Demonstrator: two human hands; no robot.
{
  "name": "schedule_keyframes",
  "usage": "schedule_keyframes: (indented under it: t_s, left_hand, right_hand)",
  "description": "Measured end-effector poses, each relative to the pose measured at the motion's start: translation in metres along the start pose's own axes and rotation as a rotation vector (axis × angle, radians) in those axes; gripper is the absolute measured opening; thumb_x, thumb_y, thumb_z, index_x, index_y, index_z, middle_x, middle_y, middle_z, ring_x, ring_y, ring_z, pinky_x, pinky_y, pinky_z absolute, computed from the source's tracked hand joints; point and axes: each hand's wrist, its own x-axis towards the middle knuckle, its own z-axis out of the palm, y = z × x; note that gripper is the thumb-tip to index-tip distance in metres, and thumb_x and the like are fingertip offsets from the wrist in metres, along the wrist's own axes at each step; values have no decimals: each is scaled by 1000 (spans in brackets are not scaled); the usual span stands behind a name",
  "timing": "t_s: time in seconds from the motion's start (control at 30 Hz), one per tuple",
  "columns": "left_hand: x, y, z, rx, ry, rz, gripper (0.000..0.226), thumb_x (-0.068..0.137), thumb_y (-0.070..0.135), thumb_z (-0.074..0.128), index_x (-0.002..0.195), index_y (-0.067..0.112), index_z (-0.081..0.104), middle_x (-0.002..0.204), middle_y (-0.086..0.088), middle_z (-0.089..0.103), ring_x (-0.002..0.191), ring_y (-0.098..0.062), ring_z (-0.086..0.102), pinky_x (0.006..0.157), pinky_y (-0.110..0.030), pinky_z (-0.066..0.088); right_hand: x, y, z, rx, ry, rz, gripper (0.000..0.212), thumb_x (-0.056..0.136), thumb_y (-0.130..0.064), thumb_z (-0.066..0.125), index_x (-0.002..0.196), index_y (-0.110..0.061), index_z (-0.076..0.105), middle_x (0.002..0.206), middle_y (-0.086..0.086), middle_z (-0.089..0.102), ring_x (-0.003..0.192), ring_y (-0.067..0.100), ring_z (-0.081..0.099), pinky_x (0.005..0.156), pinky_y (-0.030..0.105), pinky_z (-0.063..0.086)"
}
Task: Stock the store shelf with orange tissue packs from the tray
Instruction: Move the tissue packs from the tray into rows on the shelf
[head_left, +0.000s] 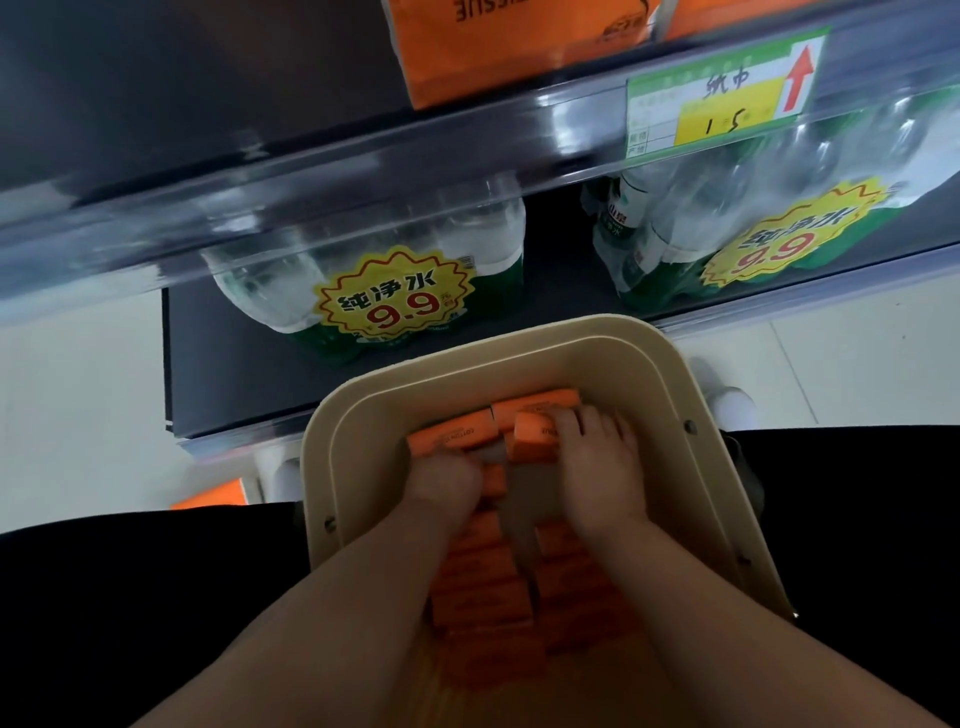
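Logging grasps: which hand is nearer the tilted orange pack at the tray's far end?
Right. The right hand touches the tilted pack; the left hand lies to that pack's left, against a neighbouring pack in the tray.

Dim, wide-angle picture with bowed edges; motion blur smears the shelf rail (363, 171), which shows glare.

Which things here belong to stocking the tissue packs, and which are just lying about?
Job: beige tray, orange tissue packs in it, upper shelf, stocked orange pack, left hand, right hand.
Lying about: bottled-water multipacks on the lower shelf.
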Motion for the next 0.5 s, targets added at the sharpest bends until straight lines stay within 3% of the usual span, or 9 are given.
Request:
schedule_keyframes:
  t_s: [0.1,0.23,0.4,0.5]
  left_hand:
    - [-10,0,-7,-70,34,-22,34,90,19,58,122,11,51,124,-9,57,115,-26,55,92,-33,42]
    - [-29,-4,-33,-99,100,-60,33,86,26,60,116,12,59,120,-9,61,112,-26,59,90,-33,47]
    - [-67,-17,-65,-106,122,-93,34,79,32,66,109,15,61,112,-6,65,104,-26,63,83,-35,51]
    - [-94,-25,-74,-172,197,-126,33,80,31,63,108,18,54,110,-5,64,101,-26,62,79,-36,50]
  right_hand:
    - [0,-1,-5,-20,-54,-2,35,69,-6,59,100,-19,67,85,7,62,78,28,61,77,38,51]
    - [-4,-6,-18,11,-171,2,35,79,-6,51,108,-19,65,95,10,63,91,32,61,77,41,48]
    - [-14,-13,-54,70,-246,-79,37,92,-9,40,125,-19,53,117,8,57,110,30,52,90,38,40]
    - [-19,-18,-88,31,-168,-155,40,90,-12,41,128,-21,48,120,5,54,114,28,49,95,38,37]
